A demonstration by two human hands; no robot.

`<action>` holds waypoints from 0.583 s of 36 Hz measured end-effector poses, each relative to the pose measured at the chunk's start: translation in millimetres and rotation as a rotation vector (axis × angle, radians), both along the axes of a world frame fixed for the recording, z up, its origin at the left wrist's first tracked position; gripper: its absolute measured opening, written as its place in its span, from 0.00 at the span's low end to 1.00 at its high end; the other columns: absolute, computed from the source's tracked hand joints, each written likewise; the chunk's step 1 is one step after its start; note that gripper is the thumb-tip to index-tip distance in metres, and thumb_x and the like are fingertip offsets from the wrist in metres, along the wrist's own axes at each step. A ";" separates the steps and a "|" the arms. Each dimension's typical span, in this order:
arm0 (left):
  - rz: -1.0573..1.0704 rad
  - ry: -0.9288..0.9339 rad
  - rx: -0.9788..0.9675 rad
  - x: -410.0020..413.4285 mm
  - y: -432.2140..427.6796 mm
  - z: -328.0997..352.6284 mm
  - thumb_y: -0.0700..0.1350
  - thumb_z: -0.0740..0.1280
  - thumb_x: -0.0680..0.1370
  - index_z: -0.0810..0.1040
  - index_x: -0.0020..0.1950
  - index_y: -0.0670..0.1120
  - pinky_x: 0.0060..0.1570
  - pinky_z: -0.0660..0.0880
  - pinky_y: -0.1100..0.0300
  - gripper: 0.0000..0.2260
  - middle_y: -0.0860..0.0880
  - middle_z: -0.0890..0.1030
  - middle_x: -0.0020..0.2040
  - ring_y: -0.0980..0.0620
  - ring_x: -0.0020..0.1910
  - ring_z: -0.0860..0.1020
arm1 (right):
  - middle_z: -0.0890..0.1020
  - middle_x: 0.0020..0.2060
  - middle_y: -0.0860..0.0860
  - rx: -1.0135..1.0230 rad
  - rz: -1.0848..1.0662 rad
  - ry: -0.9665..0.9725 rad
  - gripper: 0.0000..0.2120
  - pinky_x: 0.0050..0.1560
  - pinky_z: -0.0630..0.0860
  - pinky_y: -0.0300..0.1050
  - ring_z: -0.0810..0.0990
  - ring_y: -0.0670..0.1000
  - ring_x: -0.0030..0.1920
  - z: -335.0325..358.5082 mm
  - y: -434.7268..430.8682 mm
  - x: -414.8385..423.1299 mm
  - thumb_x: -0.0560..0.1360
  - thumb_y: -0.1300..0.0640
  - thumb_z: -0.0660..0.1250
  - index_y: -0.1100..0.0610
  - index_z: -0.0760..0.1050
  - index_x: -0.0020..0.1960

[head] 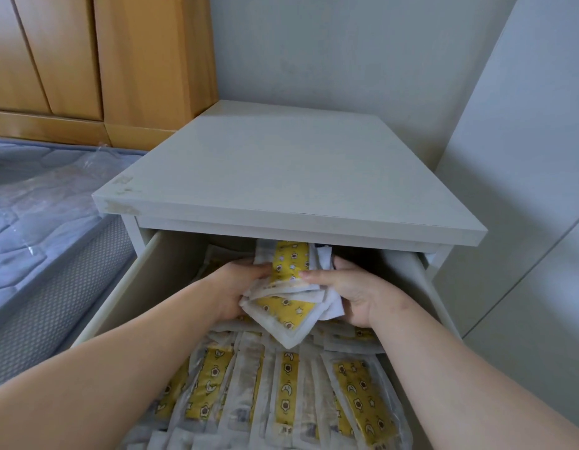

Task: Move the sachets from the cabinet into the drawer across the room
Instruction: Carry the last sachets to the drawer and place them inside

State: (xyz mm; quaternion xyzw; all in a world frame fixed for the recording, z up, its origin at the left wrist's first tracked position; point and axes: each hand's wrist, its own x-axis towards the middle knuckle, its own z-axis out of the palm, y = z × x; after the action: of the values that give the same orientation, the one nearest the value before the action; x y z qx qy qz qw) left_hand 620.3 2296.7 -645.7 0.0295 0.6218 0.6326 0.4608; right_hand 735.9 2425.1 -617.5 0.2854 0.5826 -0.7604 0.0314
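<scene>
Open drawer (125, 280) — both hands' fingers (317, 276) clutch crumpled white-and-yellow sachets (283, 306).

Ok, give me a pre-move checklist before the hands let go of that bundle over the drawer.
1. Drawer open: ok.
2. Bundle of sachets held from both sides by left hand and right hand: ok.
3. Bundle inside the drawer's walls: ok.
4. Room at the back: cannot tell, hidden under the cabinet top.
5. Loose sachets already fill the front: ok.
6. Sachets poking above the rim and blocking closing: cannot tell.
</scene>
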 end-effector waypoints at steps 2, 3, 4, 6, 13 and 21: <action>0.060 -0.014 -0.028 -2.3 -2.6 -1.1 0.43 0.62 0.80 0.75 0.61 0.41 0.42 0.78 0.50 0.11 0.40 0.81 0.45 0.43 0.41 0.79 | 0.83 0.47 0.57 -0.064 0.051 0.049 0.20 0.36 0.82 0.46 0.83 0.54 0.43 1.1 -4.7 0.2 0.71 0.73 0.66 0.58 0.73 0.60; 0.075 -0.016 -0.047 -2.6 -3.9 -0.9 0.43 0.62 0.80 0.76 0.59 0.41 0.45 0.77 0.48 0.10 0.41 0.81 0.44 0.43 0.40 0.79 | 0.83 0.45 0.56 -0.085 0.065 0.061 0.19 0.37 0.82 0.45 0.83 0.53 0.41 1.1 -6.4 0.6 0.71 0.75 0.65 0.57 0.74 0.56; 0.079 -0.022 -0.063 -2.2 -4.9 -0.5 0.43 0.61 0.80 0.76 0.57 0.42 0.46 0.76 0.47 0.09 0.41 0.80 0.43 0.43 0.40 0.79 | 0.83 0.44 0.55 -0.083 0.076 0.059 0.19 0.36 0.82 0.45 0.83 0.53 0.41 0.6 -7.8 0.7 0.71 0.76 0.63 0.57 0.74 0.54; 0.081 -0.036 -0.073 -2.0 -6.1 0.1 0.43 0.61 0.80 0.76 0.54 0.42 0.44 0.76 0.46 0.07 0.41 0.80 0.42 0.43 0.39 0.79 | 0.82 0.43 0.55 -0.023 0.079 0.016 0.17 0.37 0.81 0.46 0.82 0.53 0.40 -3.4 -7.8 1.1 0.71 0.76 0.64 0.56 0.74 0.51; 0.143 0.131 -0.146 3.4 -3.5 6.4 0.39 0.64 0.78 0.76 0.45 0.46 0.53 0.76 0.46 0.04 0.43 0.80 0.44 0.44 0.44 0.78 | 0.81 0.39 0.57 0.183 -0.094 -0.102 0.09 0.40 0.79 0.47 0.81 0.54 0.38 -11.9 -1.2 3.3 0.73 0.70 0.66 0.58 0.76 0.45; 0.190 0.324 -0.295 -0.9 -4.7 6.9 0.38 0.57 0.81 0.75 0.60 0.42 0.50 0.76 0.54 0.10 0.44 0.78 0.44 0.46 0.45 0.78 | 0.80 0.37 0.57 0.123 -0.254 -0.105 0.07 0.31 0.76 0.44 0.79 0.54 0.34 -9.0 -1.8 4.2 0.74 0.69 0.67 0.59 0.74 0.44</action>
State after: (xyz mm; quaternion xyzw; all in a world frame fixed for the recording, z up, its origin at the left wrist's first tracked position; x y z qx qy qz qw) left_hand 619.4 2291.9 -638.7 0.0044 0.7734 0.5622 0.2928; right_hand 740.1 2423.3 -626.5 0.3975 0.5850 -0.7050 -0.0522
